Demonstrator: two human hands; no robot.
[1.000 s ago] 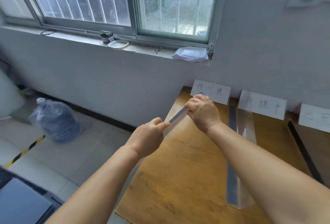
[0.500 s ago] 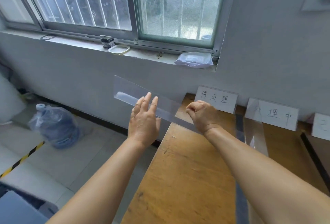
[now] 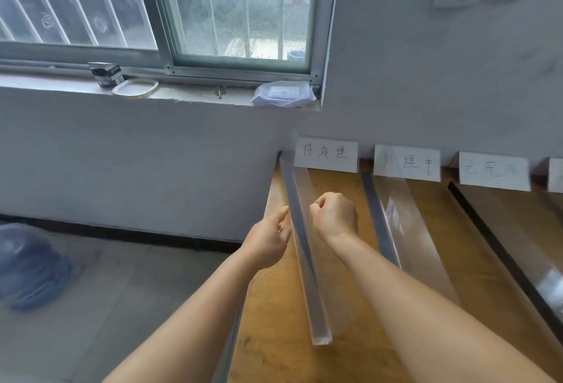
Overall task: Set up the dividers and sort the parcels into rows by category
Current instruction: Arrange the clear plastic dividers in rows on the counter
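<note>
Wooden table (image 3: 426, 260) runs from near to the far wall, its left edge by the floor gap. Far edge carries handwritten label cards (image 3: 326, 154) propped against the wall, one per row. No parcels in view.

Two clear dividers (image 3: 405, 224) already stand in lanes to the right, each on a dark base strip. The clear divider (image 3: 307, 279) in hand sits at the far-left side of the table, long edge running near to far, far end just at the left label card, near end sitting on the wood; it looks upright or nearly so, hard to tell as it is see-through.

Right hand (image 3: 333, 215) is clenched, fingers curled at the divider's top edge, apparently gripping it. Left hand (image 3: 268, 241) is just left of the strip, fingers loose with the forefinger out, grasping nothing; contact with the sheet can't be told.

Handling guess: thin acrylic-type sheet, light, stiff lengthwise but flexy sideways, slick, scratch-prone, tips easily. Best held by pinching the top edge near mid-length, other hand steadying a flat face.
</note>
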